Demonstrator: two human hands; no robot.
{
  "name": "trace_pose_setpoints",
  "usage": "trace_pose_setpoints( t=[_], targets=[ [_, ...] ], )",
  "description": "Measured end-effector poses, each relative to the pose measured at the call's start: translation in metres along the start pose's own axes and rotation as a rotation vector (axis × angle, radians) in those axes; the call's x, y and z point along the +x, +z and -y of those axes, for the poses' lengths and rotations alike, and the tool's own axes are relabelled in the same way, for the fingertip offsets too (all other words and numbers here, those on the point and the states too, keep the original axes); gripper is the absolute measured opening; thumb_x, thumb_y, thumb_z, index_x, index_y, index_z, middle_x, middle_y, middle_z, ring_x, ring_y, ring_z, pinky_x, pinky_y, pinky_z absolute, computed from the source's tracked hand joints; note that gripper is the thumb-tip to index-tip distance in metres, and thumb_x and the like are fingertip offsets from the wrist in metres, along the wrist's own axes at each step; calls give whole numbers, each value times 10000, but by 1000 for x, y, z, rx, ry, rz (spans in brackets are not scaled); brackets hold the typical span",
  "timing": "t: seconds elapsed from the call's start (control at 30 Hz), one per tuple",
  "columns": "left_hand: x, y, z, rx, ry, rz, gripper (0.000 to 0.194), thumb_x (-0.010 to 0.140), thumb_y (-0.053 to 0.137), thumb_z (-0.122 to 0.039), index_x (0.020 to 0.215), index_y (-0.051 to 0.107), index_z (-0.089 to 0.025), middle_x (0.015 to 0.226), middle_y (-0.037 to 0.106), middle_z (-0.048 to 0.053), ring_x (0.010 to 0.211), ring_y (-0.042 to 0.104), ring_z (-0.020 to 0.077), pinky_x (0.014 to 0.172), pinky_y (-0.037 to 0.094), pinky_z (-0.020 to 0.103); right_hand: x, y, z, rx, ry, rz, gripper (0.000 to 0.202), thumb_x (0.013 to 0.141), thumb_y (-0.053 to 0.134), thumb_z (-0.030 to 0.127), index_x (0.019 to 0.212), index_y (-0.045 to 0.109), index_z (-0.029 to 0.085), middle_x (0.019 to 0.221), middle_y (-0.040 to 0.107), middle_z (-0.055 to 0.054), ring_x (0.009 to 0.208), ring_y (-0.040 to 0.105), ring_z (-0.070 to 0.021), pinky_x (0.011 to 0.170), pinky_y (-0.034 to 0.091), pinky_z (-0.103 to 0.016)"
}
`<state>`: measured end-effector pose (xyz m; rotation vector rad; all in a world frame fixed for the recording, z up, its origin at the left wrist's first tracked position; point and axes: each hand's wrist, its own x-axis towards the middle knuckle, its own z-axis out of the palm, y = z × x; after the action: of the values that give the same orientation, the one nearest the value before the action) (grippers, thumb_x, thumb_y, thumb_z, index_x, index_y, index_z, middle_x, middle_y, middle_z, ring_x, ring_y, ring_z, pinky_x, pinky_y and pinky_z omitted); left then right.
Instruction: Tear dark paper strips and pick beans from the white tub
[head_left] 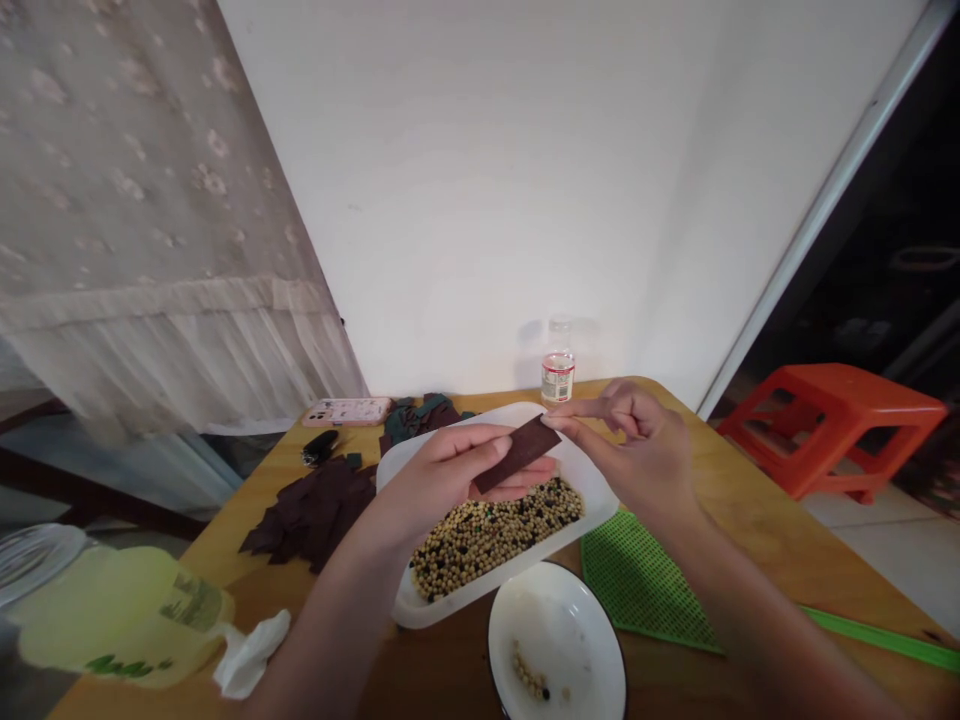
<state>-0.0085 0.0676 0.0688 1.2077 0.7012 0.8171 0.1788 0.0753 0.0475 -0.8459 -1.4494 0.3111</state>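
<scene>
My left hand point(472, 465) holds a flat, dark brown rectangular piece point(517, 455), thumb on top and fingers underneath. At the upper right end of this piece, the thumb and forefinger of my right hand point(630, 430) pinch its edge. Both hands are above a white plastic tray point(592, 505) of pale beans mixed with dark ones point(495, 535). Whether the brown piece is a single layer or a pouch, I cannot tell. Similar brown pieces point(319, 510) lie heaped left of the tray, and dark green and brown ones point(424, 415) behind it.
A white bowl point(559, 620) with a few beans stands in front of the tray. A green fly swatter point(645, 580) lies at right. Left are a jar of yellowish liquid point(112, 610), crumpled tissue point(251, 655), keys point(321, 448) and a phone point(346, 411). A small bottle point(558, 365) stands by the wall.
</scene>
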Motion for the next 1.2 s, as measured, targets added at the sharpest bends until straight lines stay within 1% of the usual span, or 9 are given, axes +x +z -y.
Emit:
trace_pose_setpoints(
  t=[0.1, 0.17, 0.43, 0.57, 0.7, 0.83, 0.97, 1.07, 1.2],
  targets=[
    [1, -2, 1, 1, -1, -8, 270, 836, 602, -312, 1034, 666, -140, 1006, 717, 141, 944, 677, 232, 819, 528, 313, 1, -1, 1, 22, 5, -38, 497, 721, 700, 181, 569, 229, 229, 515, 470, 79, 739, 718, -212, 527, 445, -272],
    [1, -2, 2, 4, 5, -18, 266, 833, 604, -307, 1017, 672, -129, 1010, 714, 150, 938, 678, 239, 819, 526, 321, 0, 0, 1, 37, -10, -60, 501, 720, 700, 182, 570, 225, 232, 505, 454, 80, 725, 714, -208, 525, 447, -272],
    [2, 5, 3, 88, 7, 30, 279, 875, 530, -281, 1069, 670, -136, 1008, 715, 128, 972, 660, 226, 883, 487, 349, -4, 7, 0, 8, -14, 97, 494, 742, 697, 205, 581, 231, 233, 538, 536, 59, 712, 709, -222, 539, 446, -292],
    [2, 5, 4, 94, 4, 23, 263, 879, 523, -268, 1071, 672, -168, 1040, 709, 107, 974, 659, 212, 879, 488, 342, -4, 8, -1, -7, -7, 60, 494, 747, 695, 199, 583, 231, 236, 579, 587, 41, 708, 705, -221, 527, 437, -294],
    [3, 5, 5, 95, 13, 21, 262, 874, 532, -274, 1062, 676, -161, 1001, 719, 111, 934, 669, 203, 864, 495, 336, -4, 8, -2, -1, -34, 82, 497, 746, 701, 202, 573, 236, 233, 543, 554, 55, 704, 705, -216, 544, 446, -294],
    [3, 4, 5, 71, 12, 15, 266, 867, 547, -282, 1064, 675, -157, 1024, 713, 122, 961, 664, 217, 861, 502, 336, -4, 7, -2, -21, 2, 26, 511, 741, 705, 224, 571, 224, 237, 563, 582, 42, 696, 702, -215, 524, 455, -292],
    [2, 5, 3, 68, 21, 12, 260, 872, 542, -277, 1067, 672, -164, 1007, 719, 110, 968, 661, 204, 855, 504, 317, -4, 7, -1, -8, -40, 38, 504, 746, 699, 214, 572, 226, 238, 563, 584, 40, 691, 699, -214, 538, 468, -304],
    [0, 5, 1, 45, 2, -13, 256, 863, 552, -287, 1056, 674, -172, 959, 731, 101, 945, 669, 202, 837, 512, 320, -4, 7, 1, -16, -40, 15, 514, 742, 701, 187, 565, 220, 233, 580, 602, 36, 662, 689, -195, 512, 447, -289],
    [-1, 4, 2, 94, 22, -37, 246, 860, 553, -302, 1039, 678, -186, 987, 723, 91, 946, 663, 207, 855, 494, 336, -6, 8, 2, -8, -116, 69, 503, 755, 690, 159, 564, 230, 226, 572, 594, 49, 651, 687, -180, 519, 435, -285]
  ],
)
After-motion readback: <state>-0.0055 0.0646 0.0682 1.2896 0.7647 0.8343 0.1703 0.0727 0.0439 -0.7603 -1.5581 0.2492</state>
